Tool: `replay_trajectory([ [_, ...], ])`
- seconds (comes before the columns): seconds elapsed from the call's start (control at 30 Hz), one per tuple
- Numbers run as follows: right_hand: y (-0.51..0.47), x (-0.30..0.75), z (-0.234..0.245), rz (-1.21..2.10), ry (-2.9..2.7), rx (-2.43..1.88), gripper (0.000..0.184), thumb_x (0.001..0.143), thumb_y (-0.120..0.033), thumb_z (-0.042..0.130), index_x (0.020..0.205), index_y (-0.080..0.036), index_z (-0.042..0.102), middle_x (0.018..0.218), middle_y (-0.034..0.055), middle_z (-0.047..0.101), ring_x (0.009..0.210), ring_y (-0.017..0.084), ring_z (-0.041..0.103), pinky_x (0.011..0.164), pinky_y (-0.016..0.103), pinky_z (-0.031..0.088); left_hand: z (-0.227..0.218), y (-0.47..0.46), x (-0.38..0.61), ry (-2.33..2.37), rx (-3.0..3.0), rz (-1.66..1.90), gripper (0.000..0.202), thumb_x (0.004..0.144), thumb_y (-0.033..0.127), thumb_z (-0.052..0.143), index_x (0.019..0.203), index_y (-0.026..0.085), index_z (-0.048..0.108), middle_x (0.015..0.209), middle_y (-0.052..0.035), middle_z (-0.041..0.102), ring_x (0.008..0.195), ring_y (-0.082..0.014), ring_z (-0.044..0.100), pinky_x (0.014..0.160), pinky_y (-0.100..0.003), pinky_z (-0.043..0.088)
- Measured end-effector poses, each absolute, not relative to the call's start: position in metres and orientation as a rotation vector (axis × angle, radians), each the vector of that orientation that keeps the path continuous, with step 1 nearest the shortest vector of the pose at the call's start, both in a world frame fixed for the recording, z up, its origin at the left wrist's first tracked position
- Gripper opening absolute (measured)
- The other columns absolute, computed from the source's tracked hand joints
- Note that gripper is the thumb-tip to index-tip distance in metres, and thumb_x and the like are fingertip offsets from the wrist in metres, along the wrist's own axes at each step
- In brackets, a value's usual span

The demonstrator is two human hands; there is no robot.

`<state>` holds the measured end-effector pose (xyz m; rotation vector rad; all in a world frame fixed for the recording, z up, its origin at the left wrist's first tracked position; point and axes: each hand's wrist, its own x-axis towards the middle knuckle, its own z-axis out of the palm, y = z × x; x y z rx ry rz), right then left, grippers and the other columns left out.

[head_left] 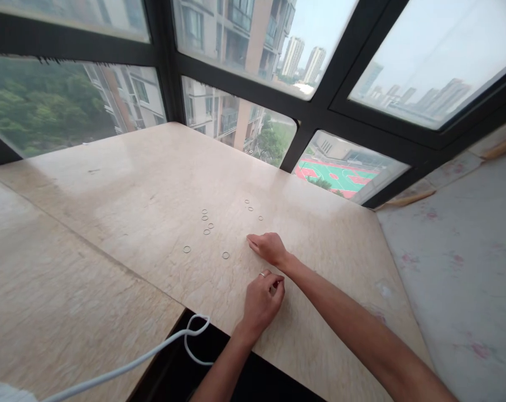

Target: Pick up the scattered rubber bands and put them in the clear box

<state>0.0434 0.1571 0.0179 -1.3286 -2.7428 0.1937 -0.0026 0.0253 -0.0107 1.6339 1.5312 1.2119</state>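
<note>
Several thin rings lie flat on the beige marble-patterned surface (152, 167). A loose cluster, with one ring (206, 231) at its near end, lies left of my hands. One ring (225, 255) lies nearer to me and another ring (187, 249) farther left. Beyond my right hand is a short row of smaller rings, among them a ring (260, 218). My right hand (269, 247) is closed low over the surface, its fingertips together and pointing left. Closer to me, my left hand (261, 298) has thumb and fingers curled into a pinch; whatever either holds is hidden. It wears a finger ring (261, 274).
A white cable (131, 365) loops over the dark gap (173, 357) at the near edge. Dark window frames (244, 75) border the far side. A pale flowered wall (453, 279) stands at the right. A seam crosses the surface at the left.
</note>
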Motion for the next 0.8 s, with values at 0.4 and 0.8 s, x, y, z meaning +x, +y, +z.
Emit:
replay_trajectory([
  [0.4, 0.118, 0.109, 0.041, 1.291, -1.451, -1.339, 0.038, 0.082, -0.048, 0.055, 0.093, -0.013, 0.064, 0.039, -0.0084, 0.043, 0.029, 0.006, 0.029, 0.029, 0.016, 0.021, -0.006, 0.027, -0.005, 1.52, 1.642, 1.203, 0.017, 0.086, 0.021, 0.05, 0.084, 0.018, 0.067, 0.076, -0.0025, 0.062, 0.062, -0.0118, 0.053, 0.062, -0.026, 0.042],
  [0.8, 0.018, 0.291, 0.063, 0.873, -1.237, -1.71, 0.045, 0.08, -0.052, 0.058, 0.095, -0.011, 0.067, 0.041, -0.0061, 0.046, 0.03, 0.005, 0.032, 0.03, 0.016, 0.022, 0.001, 0.029, -0.01, 1.522, 1.685, 1.174, 0.025, 0.085, 0.039, 0.052, 0.085, 0.02, 0.068, 0.079, -0.0027, 0.065, 0.064, -0.0146, 0.058, 0.06, -0.027, 0.046],
])
